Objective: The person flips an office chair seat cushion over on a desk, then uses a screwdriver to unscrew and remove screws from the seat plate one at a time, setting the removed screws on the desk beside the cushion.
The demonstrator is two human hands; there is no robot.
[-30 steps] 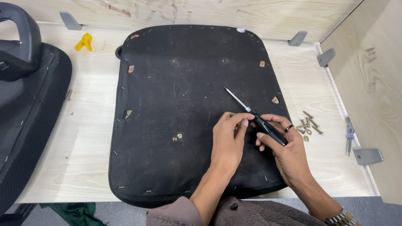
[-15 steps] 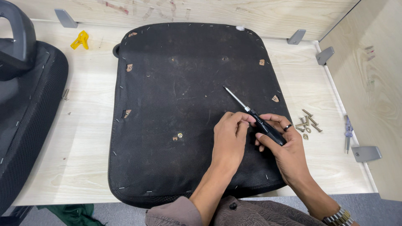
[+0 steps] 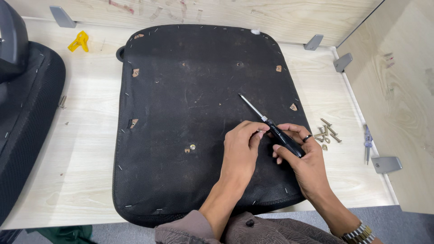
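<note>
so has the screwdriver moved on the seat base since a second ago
No. The screwdriver keeps its spot in the right hand, tip pointing up-left, same gap from the loose screws; only the camera shifted.

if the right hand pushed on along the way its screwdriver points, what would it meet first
The right hand aims the screwdriver up and left across the black seat underside. That line looks free of fittings; probably only the fabric itself, though the tip's height is unclear.

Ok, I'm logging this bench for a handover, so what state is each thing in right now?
Black fabric-covered seat pad: lying underside up on the pale wooden bench.
Black-handled screwdriver: held in right hand, tip off the pad.
Left hand: fingertips pinched at the shaft.
Loose metal screws: lying beside the pad.
Yellow plastic piece: lying untouched.
</note>
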